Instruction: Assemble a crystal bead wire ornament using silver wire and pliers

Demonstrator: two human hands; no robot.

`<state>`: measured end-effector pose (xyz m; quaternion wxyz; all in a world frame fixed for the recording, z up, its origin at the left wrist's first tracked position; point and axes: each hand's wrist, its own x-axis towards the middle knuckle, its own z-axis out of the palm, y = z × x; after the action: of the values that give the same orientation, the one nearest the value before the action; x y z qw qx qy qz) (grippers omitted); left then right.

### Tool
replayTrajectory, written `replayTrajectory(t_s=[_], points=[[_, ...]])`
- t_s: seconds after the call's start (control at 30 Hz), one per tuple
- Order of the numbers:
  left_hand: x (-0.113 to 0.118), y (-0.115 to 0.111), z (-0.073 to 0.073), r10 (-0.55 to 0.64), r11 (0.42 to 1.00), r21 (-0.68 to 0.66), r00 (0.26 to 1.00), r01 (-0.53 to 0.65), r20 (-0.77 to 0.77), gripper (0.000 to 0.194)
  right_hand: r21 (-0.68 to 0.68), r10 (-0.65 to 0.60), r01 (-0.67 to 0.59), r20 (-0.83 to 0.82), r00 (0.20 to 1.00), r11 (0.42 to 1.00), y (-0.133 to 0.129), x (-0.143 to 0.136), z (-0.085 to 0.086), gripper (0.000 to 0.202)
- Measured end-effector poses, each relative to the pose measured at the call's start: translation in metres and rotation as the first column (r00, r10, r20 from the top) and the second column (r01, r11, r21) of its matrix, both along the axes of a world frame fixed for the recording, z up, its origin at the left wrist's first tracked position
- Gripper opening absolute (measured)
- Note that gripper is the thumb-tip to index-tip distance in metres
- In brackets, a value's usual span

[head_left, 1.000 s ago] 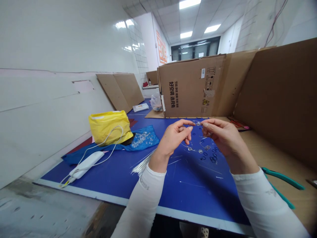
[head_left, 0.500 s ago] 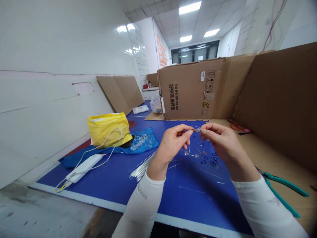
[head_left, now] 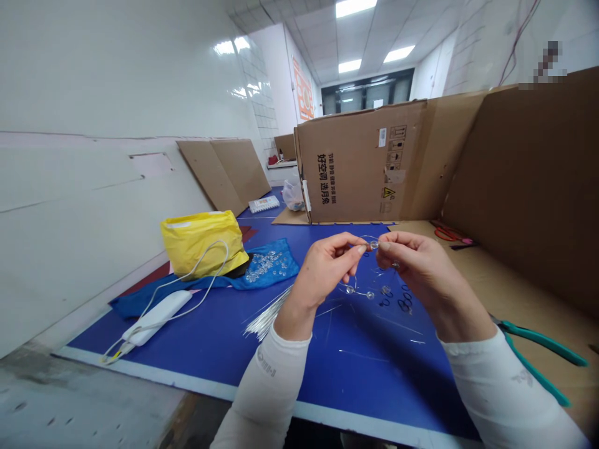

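My left hand [head_left: 325,271] and my right hand [head_left: 416,268] are raised over the blue table, fingertips almost meeting. Both pinch a thin wire with clear beads, and one clear bead [head_left: 374,245] shows between the fingertips. A fine loop of wire arches just above it. Below my left hand hangs more of the strand, with a clear bead [head_left: 350,290] and another beside it. Beneath my hands lie small dark rings [head_left: 405,304] and loose wire pieces. A bundle of straight silvery wires [head_left: 269,318] rests near my left wrist.
Loose clear beads [head_left: 266,267] lie on a blue cloth [head_left: 292,265] at left, beside a yellow bag [head_left: 201,243] and a white power strip [head_left: 159,317]. Green-handled pliers [head_left: 543,343] and red scissors [head_left: 449,234] lie right. A large cardboard box [head_left: 360,168] stands behind.
My hands keep the same pinch, with the bead between the fingertips scarcely moved. The whole view has shifted slightly.
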<state>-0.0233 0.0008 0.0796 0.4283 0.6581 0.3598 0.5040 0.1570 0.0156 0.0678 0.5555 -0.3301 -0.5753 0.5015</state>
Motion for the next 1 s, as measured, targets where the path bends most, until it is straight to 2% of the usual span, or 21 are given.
replayTrajectory(t_s=[0.43, 0.67, 0.87, 1.0], points=[[0.0002, -0.0011, 0.0005, -0.011, 0.999, 0.052, 1.000, 0.009, 0.024, 0.018, 0.000, 0.048, -0.048, -0.070, 0.996, 0.999, 0.0001, 0.0014, -0.0018, 0.023], [0.0033, -0.0008, -0.0028, 0.049, 0.991, 0.127, 0.998, -0.045, -0.028, 0.017, -0.093, 0.130, -0.145, -0.156, 0.979, 0.985, -0.0018, 0.0033, 0.0008, 0.023], [0.0051, -0.0021, -0.0024, 0.065, 0.982, 0.181, 0.996, -0.054, -0.060, 0.018, -0.120, 0.202, -0.234, -0.232, 0.951, 0.965, 0.0003, 0.0028, 0.0022, 0.024], [0.0035, -0.0015, -0.0022, 0.069, 0.978, 0.204, 0.994, -0.050, -0.086, 0.018, -0.143, 0.208, -0.248, -0.250, 0.946, 0.958, -0.0010, 0.0025, 0.0038, 0.024]])
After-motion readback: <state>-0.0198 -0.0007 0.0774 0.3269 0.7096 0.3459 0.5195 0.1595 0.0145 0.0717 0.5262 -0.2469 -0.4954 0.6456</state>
